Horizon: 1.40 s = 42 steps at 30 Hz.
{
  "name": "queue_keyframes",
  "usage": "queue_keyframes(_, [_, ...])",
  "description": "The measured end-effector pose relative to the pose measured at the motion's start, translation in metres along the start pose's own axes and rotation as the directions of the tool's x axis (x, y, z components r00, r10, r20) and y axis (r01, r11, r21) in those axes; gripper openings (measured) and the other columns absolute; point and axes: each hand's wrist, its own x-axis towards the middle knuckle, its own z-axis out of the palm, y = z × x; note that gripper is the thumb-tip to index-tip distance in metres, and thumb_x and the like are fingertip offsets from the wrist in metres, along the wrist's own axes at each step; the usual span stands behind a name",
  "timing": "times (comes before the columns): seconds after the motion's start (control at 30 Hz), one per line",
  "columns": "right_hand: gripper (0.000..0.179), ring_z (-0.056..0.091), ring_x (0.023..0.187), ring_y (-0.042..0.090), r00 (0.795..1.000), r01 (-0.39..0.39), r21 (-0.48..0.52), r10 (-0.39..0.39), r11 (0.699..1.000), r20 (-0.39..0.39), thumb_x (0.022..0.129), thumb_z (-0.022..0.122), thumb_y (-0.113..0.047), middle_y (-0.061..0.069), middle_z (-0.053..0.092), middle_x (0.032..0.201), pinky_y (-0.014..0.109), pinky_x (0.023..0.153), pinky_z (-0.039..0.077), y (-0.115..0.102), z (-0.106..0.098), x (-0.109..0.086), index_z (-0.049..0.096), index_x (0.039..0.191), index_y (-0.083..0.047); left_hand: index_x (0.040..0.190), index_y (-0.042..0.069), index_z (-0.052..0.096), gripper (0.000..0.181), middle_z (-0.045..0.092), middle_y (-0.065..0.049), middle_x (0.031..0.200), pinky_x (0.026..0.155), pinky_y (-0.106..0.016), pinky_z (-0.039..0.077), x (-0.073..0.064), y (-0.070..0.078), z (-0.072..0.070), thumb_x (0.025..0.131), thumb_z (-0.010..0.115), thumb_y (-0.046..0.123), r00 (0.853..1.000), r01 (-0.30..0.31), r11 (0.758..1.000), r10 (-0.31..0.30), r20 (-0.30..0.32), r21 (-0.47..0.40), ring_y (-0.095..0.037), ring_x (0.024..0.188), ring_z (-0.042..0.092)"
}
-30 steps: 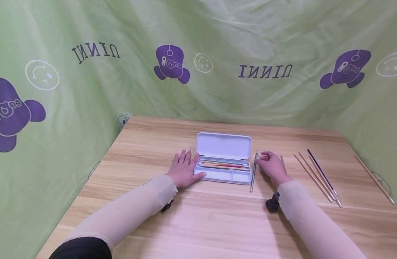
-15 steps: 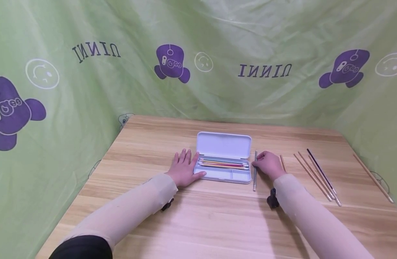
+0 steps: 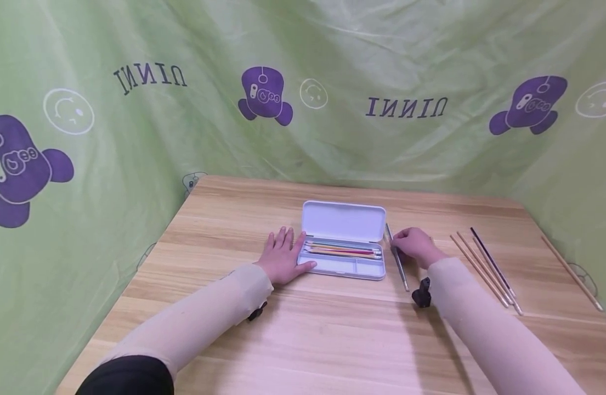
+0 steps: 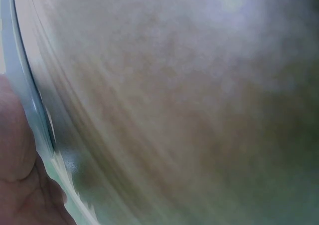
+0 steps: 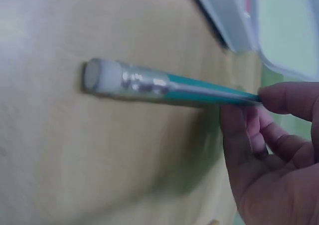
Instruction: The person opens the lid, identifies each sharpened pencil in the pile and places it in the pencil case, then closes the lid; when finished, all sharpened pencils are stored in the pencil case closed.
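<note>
A pale pencil case stands with its lid up in the middle of the table. Several coloured pencils lie in its back compartment. My left hand rests at the case's left end, fingers spread and thumb along the front edge. To the right of the case, my right hand pinches a green pencil between thumb and fingers. The pencil's white eraser points toward me, low over the table. In the left wrist view, only part of the left hand and the case's edge show.
Right of the right hand lie several loose pencils, among them a dark one and plain wooden ones. Another wooden pencil lies near the table's right edge. A green curtain hangs behind the wooden table.
My right hand has taken the green pencil between thumb and fingers. The pencil has swung so its eraser end lies further right. The left hand stays on the case.
</note>
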Motion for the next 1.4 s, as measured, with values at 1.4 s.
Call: queue_keyframes(1.4, [0.034, 0.061, 0.089, 0.01, 0.881, 0.28, 0.201, -0.334, 0.939, 0.334, 0.107, 0.049, -0.001, 0.007, 0.069, 0.1, 0.025, 0.081, 0.052, -0.084, 0.015, 0.023, 0.053, 0.133, 0.019, 0.168, 0.015, 0.011, 0.091, 0.005, -0.021, 0.171, 0.123, -0.056, -0.005, 0.0, 0.0, 0.001, 0.102, 0.037, 0.071, 1.0, 0.005, 1.0, -0.005, -0.023, 0.007, -0.038, 0.157, -0.006])
